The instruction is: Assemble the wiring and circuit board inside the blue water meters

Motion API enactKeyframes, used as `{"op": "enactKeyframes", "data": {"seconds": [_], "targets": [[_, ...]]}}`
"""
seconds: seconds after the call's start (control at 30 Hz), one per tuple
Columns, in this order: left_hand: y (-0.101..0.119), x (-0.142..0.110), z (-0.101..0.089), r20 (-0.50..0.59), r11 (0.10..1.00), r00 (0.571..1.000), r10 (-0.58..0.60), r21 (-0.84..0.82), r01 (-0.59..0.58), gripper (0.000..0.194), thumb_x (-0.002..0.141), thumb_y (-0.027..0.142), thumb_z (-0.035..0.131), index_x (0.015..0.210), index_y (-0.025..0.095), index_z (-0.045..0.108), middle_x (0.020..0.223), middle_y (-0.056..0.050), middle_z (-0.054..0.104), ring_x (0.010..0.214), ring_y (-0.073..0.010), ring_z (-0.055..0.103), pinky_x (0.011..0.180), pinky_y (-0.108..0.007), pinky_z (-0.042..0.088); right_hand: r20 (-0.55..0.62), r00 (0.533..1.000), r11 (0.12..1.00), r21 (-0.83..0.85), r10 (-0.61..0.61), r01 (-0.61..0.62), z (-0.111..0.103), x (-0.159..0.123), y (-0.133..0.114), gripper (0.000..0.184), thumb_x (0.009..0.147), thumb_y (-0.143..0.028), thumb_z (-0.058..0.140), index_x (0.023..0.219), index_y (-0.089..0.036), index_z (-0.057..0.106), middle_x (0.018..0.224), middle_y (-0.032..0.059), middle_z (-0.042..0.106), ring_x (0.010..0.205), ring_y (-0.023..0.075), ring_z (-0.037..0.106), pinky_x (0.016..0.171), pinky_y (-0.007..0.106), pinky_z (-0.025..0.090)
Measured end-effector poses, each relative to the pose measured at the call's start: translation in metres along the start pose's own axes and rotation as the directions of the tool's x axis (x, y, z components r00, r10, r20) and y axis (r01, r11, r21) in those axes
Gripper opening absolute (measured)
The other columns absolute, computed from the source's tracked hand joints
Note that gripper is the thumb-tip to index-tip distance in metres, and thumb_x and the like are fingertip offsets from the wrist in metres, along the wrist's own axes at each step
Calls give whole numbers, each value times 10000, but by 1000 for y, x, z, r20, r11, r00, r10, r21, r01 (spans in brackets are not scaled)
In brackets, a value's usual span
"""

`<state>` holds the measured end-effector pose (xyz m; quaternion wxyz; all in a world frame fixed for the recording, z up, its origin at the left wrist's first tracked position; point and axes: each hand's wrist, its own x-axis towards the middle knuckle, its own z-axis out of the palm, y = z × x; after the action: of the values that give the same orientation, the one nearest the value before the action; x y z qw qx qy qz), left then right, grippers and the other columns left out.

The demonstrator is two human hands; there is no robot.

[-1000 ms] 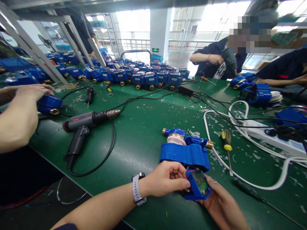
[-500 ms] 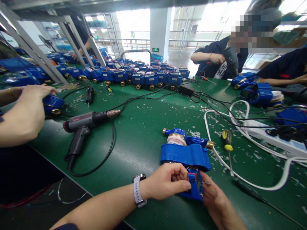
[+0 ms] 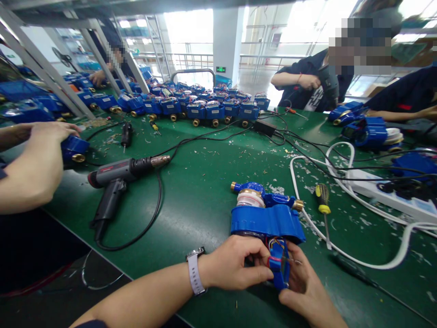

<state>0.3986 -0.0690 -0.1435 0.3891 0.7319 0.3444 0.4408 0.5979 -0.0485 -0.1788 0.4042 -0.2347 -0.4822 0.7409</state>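
A blue water meter (image 3: 268, 221) with brass ends lies on the green bench in front of me. A small blue housing (image 3: 280, 278) with coloured wires sits at its near side. My left hand (image 3: 239, 264), wearing a watch with a pale strap, pinches the left side of this housing beside a red wire. On the opposite side, my right hand (image 3: 303, 287) curls round the housing's right edge, the thumb low on it. A thin twisted metal piece (image 3: 294, 261) sticks out near the right fingers; what it belongs to is hidden.
A heat gun (image 3: 114, 182) lies at left. A yellow-black screwdriver (image 3: 322, 200), a white cable (image 3: 382, 267) and a power strip (image 3: 392, 193) are at right. Several blue meters (image 3: 205, 109) line the back. Another person's arm (image 3: 37, 164) works at left; a person (image 3: 300, 82) sits opposite.
The blue housing has turned between my hands and its wires show more. My right thumb has come round to its near edge. The meter has shifted slightly right.
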Motion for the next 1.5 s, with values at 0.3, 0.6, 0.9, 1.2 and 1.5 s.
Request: {"op": "enactKeyframes", "data": {"seconds": [0.3,0.6,0.9,1.2,1.5], "targets": [[2,1,1,1,992,996,-91,-87,91,234,800,280,651,817,63,563,724,-69,586,618,-78,509,587,-173,410,-168,986,996,-84,-12,-2,7,-5,-10,832,655,-283,1043,1255,-173,478,1198,146,478,1125,376,431,931,355,461],[8,3,-2,-49,987,995,89,136,-82,269,845,205,600,1059,45,637,913,-84,647,757,-84,574,698,-161,458,-209,978,998,65,8,6,4,-6,-24,669,797,-508,1021,1228,-171,636,1228,141,455,980,330,517,705,314,581],[0,4,1,128,955,987,-96,291,55,365,919,246,478,1195,45,606,1082,-113,644,940,-181,619,833,-267,465,125,991,908,408,49,-96,-14,13,-41,392,990,-384,889,1213,-128,694,1257,183,427,1243,360,270,872,310,523],[2,7,-4,164,951,982,-91,-277,134,350,932,257,475,1133,7,614,1091,-171,641,1008,-174,628,934,-298,479,39,998,945,326,-48,32,-22,17,-32,362,949,-370,924,1141,-135,726,1207,220,451,1150,368,408,923,429,467],[-17,-5,8,452,811,892,26,512,-283,490,898,451,538,1263,125,552,1322,-81,535,1251,-237,477,1072,-402,334,54,995,955,291,-83,64,-33,14,-38,347,989,-396,875,1191,-167,709,1246,196,431,1109,339,455,890,365,489]]}}
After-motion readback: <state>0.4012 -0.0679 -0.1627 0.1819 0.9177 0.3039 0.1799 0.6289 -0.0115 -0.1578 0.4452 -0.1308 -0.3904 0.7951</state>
